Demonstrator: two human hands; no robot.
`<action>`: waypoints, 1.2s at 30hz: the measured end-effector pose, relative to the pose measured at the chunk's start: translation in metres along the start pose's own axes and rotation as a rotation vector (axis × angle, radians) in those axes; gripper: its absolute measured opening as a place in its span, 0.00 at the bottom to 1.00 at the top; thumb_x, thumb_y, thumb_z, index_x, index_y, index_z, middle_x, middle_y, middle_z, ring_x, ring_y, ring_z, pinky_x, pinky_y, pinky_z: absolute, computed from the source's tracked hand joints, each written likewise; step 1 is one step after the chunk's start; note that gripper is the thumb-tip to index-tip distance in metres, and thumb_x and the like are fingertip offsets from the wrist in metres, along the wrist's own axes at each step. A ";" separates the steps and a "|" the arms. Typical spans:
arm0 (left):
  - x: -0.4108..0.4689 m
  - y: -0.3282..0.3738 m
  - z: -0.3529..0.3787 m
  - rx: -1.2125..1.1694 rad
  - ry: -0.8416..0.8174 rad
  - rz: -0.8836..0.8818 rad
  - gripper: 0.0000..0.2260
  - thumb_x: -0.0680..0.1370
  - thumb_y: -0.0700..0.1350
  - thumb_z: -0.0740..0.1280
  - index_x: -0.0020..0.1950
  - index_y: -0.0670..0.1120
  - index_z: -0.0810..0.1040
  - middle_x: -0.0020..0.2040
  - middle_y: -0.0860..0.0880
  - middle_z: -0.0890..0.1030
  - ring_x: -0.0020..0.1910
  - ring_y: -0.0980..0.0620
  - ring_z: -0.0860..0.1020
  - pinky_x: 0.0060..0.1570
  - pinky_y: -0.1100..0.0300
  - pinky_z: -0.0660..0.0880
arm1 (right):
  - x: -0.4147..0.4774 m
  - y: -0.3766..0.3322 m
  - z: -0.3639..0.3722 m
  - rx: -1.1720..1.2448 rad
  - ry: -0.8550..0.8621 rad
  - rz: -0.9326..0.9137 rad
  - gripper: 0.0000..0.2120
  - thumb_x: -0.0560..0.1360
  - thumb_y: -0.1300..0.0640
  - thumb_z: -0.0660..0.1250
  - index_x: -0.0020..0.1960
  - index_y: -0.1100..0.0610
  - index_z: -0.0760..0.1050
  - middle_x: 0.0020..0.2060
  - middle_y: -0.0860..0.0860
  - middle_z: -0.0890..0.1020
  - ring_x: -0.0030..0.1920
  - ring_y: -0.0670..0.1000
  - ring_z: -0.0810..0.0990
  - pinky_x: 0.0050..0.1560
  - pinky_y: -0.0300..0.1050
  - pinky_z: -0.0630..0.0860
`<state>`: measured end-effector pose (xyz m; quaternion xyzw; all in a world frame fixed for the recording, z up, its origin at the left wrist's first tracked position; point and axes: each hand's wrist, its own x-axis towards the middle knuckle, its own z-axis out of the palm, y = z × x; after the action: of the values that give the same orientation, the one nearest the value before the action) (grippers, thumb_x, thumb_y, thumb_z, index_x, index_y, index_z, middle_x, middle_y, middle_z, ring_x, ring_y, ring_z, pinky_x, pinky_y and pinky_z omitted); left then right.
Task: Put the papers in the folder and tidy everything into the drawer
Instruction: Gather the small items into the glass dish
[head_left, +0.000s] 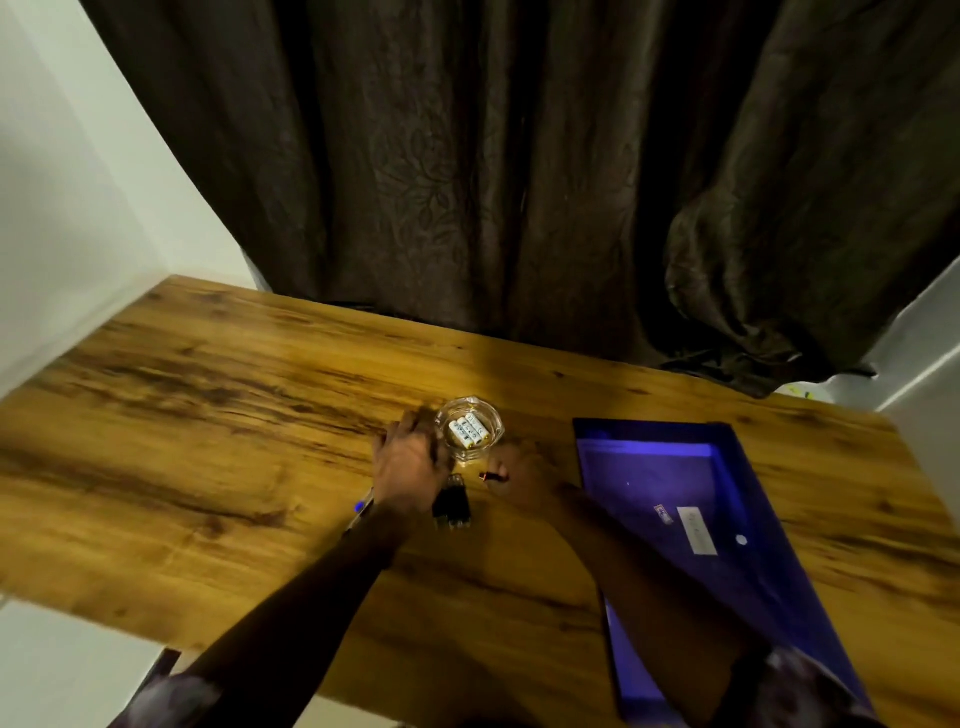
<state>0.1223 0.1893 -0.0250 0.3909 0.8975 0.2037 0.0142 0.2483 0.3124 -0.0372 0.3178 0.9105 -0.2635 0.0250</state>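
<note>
A small glass bowl (470, 428) holding white batteries (468, 431) stands mid-table. My left hand (410, 460) lies palm down against the bowl's left side, fingers stretched forward and blurred. My right hand (519, 475) pinches a small dark battery with an orange end (488, 476) just below the bowl. A few more dark batteries (452, 506) lie on the table between my wrists. The blue translucent folder (675, 499) lies flat on the right, and my right forearm crosses its near left corner. No drawer is in view.
A pen with a blue end (359, 506) pokes out from under my left wrist. The wooden table (208, 441) meets a white wall on the left. A dark curtain (519, 182) hangs behind the far edge.
</note>
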 end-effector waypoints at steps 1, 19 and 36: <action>-0.002 0.000 -0.001 -0.002 0.000 0.003 0.22 0.78 0.49 0.61 0.72 0.49 0.67 0.66 0.45 0.74 0.64 0.45 0.71 0.64 0.49 0.64 | -0.002 -0.001 -0.002 -0.003 0.004 0.006 0.12 0.74 0.54 0.68 0.55 0.58 0.77 0.53 0.57 0.79 0.56 0.57 0.77 0.51 0.44 0.73; 0.010 -0.019 -0.017 -0.072 -0.094 0.083 0.16 0.75 0.48 0.62 0.62 0.49 0.75 0.63 0.47 0.75 0.59 0.44 0.73 0.60 0.52 0.67 | 0.037 -0.025 -0.035 -0.042 0.313 0.121 0.10 0.80 0.53 0.61 0.56 0.57 0.76 0.55 0.56 0.78 0.55 0.55 0.76 0.52 0.45 0.73; 0.038 -0.041 -0.023 -0.129 -0.288 0.214 0.25 0.77 0.56 0.62 0.73 0.53 0.66 0.72 0.48 0.69 0.71 0.46 0.63 0.72 0.47 0.57 | 0.057 -0.035 -0.017 -0.152 0.281 0.247 0.11 0.81 0.51 0.57 0.59 0.49 0.74 0.60 0.51 0.76 0.62 0.52 0.73 0.60 0.50 0.74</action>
<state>0.0637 0.1829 -0.0143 0.5074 0.8247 0.2029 0.1459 0.1847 0.3302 -0.0187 0.4580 0.8764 -0.1418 -0.0463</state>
